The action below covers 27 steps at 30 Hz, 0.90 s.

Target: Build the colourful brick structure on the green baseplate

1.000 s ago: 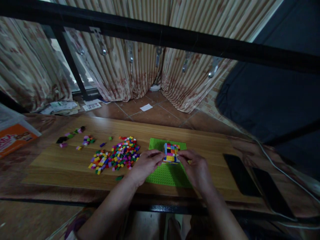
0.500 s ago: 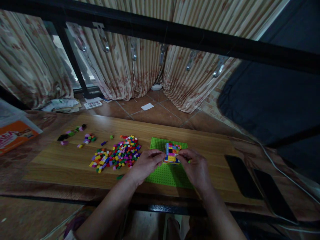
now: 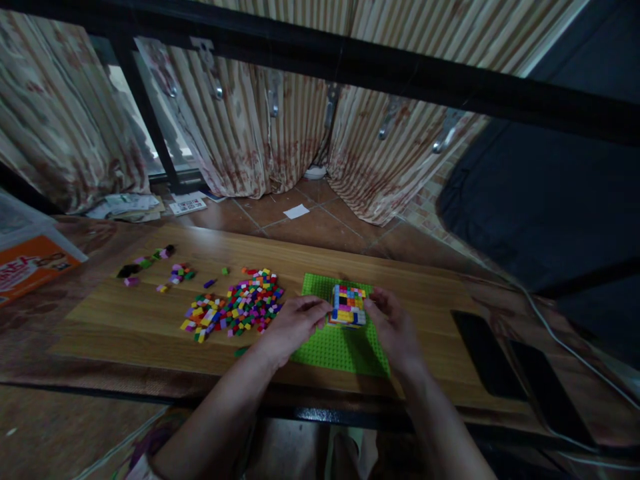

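Note:
A small multicoloured build of toy building bricks point(image 3: 350, 317) stands on the green baseplate point(image 3: 333, 353), with a dark square gap in its top. At its left side my left hand point(image 3: 295, 325) is closed, thumb and index finger pinched together against the front left corner. My right hand point(image 3: 397, 330) curls at the opposite side, its thumb and fingertips against the right edge of the build. Whether a loose brick is between the fingers of either hand is too small to tell. A large heap of loose bricks point(image 3: 254, 303) lies to the left of the baseplate.
More bricks point(image 3: 180, 273) are scattered toward the wooden board's point(image 3: 415, 347) left end. Two dark flat slabs point(image 3: 487, 353) lie at the right. An orange-labelled container point(image 3: 35, 267) stands far left. A black bar point(image 3: 320, 60) crosses above, with curtains behind.
My right hand has shifted from the front right of the build outward to its right side, uncovering more of the top and front. My left hand stays at the left corner.

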Available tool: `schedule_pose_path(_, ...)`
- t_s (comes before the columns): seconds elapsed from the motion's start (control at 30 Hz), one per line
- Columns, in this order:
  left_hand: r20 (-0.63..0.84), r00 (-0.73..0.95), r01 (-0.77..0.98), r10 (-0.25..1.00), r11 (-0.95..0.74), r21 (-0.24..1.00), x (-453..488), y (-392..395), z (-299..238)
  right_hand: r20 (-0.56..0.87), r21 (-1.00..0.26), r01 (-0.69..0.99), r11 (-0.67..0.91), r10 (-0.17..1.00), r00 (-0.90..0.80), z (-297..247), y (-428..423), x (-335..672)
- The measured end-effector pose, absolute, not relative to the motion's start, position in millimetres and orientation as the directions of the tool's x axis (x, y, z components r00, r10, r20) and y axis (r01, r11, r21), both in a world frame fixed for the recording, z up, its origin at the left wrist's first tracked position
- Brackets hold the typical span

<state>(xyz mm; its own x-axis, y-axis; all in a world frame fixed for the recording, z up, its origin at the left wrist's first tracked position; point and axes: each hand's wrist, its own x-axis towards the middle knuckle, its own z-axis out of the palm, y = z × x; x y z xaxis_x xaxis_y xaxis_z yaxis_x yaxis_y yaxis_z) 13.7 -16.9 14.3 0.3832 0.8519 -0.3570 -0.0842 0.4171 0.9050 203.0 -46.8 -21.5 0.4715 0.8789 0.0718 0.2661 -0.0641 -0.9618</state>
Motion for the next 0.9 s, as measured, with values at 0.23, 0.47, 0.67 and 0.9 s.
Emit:
schedule_pose_path(0.23, -0.365, 0.383, -0.052, 0.849, 0.414, 0.909, 12, -16, 16, 0.026, -0.98, 0.191, -0.053, 0.92, 0.39, -33, -45, 194)
schedule_pose_path(0.47, -0.392, 0.393, -0.065, 0.832, 0.45, 0.891, 13, -17, 17, -0.117, -0.993, -0.039, -0.111, 0.903, 0.414, -28, -46, 189)
schedule_pose_path(0.67, -0.399, 0.389, -0.095, 0.83, 0.467, 0.879, 16, -20, 15, -0.159, -0.985, -0.133, -0.113, 0.896, 0.414, -24, -43, 187)
schedule_pose_path(0.9, -0.417, 0.386, -0.06, 0.823, 0.473, 0.879, 19, -20, 11, -0.195, -0.981, -0.112, -0.16, 0.844, 0.499, -23, -37, 183)
